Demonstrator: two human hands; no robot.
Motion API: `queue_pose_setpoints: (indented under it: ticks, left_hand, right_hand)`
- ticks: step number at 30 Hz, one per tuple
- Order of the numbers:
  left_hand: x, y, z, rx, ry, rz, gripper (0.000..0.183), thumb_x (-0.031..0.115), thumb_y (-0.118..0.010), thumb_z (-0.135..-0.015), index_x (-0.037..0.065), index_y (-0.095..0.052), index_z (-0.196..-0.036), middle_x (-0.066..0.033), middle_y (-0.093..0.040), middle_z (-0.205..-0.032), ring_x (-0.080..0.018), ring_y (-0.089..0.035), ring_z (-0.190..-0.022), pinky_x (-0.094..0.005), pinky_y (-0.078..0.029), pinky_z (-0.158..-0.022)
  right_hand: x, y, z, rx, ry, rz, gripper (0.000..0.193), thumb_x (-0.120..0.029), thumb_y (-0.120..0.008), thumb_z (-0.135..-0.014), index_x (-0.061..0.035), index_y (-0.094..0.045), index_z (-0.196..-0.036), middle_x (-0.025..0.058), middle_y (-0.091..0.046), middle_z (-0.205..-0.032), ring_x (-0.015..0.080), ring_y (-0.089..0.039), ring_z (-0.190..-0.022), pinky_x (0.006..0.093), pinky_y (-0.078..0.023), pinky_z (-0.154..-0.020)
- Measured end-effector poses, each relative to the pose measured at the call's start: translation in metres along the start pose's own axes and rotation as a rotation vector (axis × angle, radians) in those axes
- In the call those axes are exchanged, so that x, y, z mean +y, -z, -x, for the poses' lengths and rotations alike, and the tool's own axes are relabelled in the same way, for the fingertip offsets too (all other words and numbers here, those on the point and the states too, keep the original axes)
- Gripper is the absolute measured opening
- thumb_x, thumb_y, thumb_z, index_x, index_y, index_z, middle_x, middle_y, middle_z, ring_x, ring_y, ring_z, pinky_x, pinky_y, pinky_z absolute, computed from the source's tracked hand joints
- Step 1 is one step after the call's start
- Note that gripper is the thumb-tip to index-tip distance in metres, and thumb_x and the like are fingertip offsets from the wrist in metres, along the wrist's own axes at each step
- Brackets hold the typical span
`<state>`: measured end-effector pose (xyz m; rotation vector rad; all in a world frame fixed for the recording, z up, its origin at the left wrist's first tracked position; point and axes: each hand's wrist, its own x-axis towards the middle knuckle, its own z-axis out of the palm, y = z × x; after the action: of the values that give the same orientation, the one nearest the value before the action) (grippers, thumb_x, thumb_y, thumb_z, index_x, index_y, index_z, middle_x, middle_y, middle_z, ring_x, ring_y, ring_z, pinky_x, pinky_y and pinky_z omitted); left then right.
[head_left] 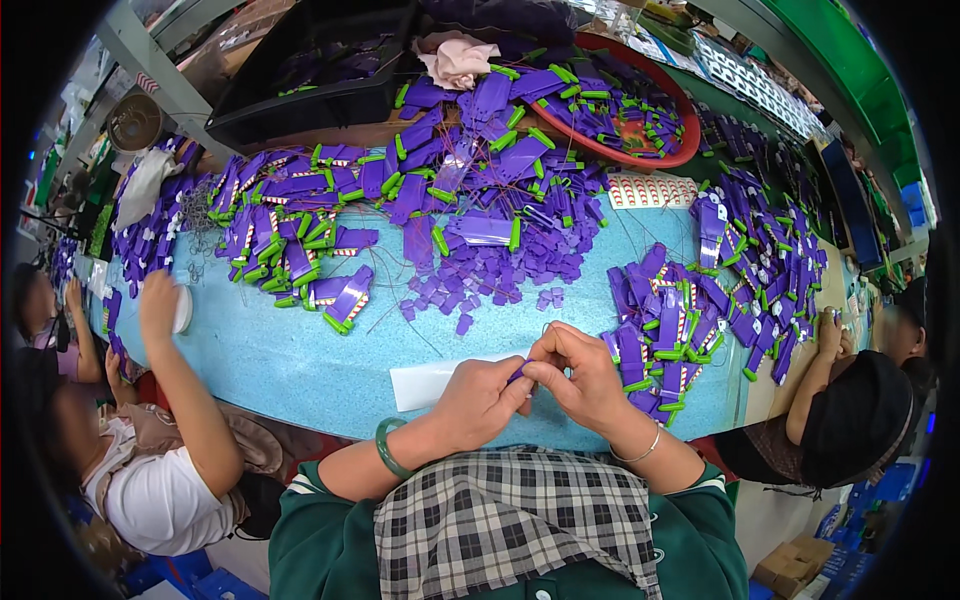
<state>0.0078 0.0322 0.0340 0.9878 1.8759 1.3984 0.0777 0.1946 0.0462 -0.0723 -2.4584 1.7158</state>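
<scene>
The bare left hand (pixel 488 398), with a smooth green bangle (pixel 391 449) on its wrist, and the bare right hand (pixel 577 375), with a thin silver-coloured bracelet (pixel 641 446) on its wrist, meet over the near edge of a long bench with a light-blue speckled top (pixel 320 370). The left grip is clamped on a small purple plastic piece (pixel 517 373), which sits between the two hands, mostly covered by fingers. The right grip is together, thumb against fingertips at the end of that piece; what it pinches is too small to tell. A flat white rectangular sheet (pixel 422 386) lies on the bench just beside the left hand. Beyond the hands spreads a heap of small loose purple plastic pieces (pixel 490 275), flanked by a left pile of flat purple parts with bright-green ends (pixel 290 245) and a similar right pile of purple-and-green parts (pixel 665 335), near the right hand. Farther back stand a round red plastic tray (pixel 688 135) and a black rectangular plastic bin (pixel 290 122). A co-worker in a white short-sleeved top (pixel 165 500) sits at the left.
</scene>
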Motion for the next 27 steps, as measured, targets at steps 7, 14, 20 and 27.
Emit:
queue_pose_setpoints:
  ticks: [7, 14, 20, 27]
  left_hand:
    - [-0.003, 0.013, -0.037, -0.135, -0.062, -0.113, 0.019, 0.021, -0.056, -0.091, 0.002, -0.06, -0.094, -0.0124, -0.068, -0.078, -0.0253, -0.067, -0.07, -0.0363, -0.051, -0.062]
    - [-0.018, 0.071, -0.113, 0.126, -0.148, -1.233, 0.016, 0.014, -0.062, -0.079, 0.003, -0.056, -0.09, -0.0117, -0.065, -0.076, -0.0275, -0.067, -0.067, -0.0379, -0.053, -0.055]
    - [-0.037, 0.066, -0.12, 0.201, -0.27, -1.41, 0.007, 0.008, -0.059, -0.076, 0.005, -0.058, -0.082, -0.009, -0.064, -0.072, -0.0226, -0.067, -0.061, -0.0335, -0.052, -0.05]
    - [0.037, 0.095, -0.071, 0.305, -0.285, -0.481, 0.018, 0.011, -0.055, -0.09, 0.001, -0.062, -0.103, -0.0123, -0.065, -0.077, -0.0202, -0.065, -0.06, -0.0321, -0.049, -0.05]
  right_hand:
    - [0.004, 0.059, -0.01, -0.087, -0.183, 0.022, 0.007, -0.005, -0.066, -0.083, 0.0004, -0.062, -0.081, -0.0003, -0.059, -0.072, 0.0057, -0.055, -0.065, 0.0213, -0.044, -0.056]
    - [0.007, 0.173, -0.015, 0.281, -0.247, 1.423, 0.027, -0.017, -0.077, -0.069, -0.0041, -0.064, -0.089, 0.0091, -0.061, -0.077, 0.032, -0.059, -0.065, 0.0398, -0.05, -0.061]
    - [0.02, 0.079, 0.001, 0.316, 0.357, 0.997, 0.042, -0.016, -0.077, -0.062, -0.0066, -0.061, -0.1, 0.0104, -0.062, -0.1, 0.0308, -0.057, -0.096, 0.0423, -0.048, -0.078]
    - [0.043, -0.005, 0.027, -0.108, 0.55, 0.891, 0.038, -0.018, -0.071, -0.07, -0.0063, -0.061, -0.105, 0.0049, -0.063, -0.105, 0.023, -0.057, -0.106, 0.0429, -0.041, -0.09]
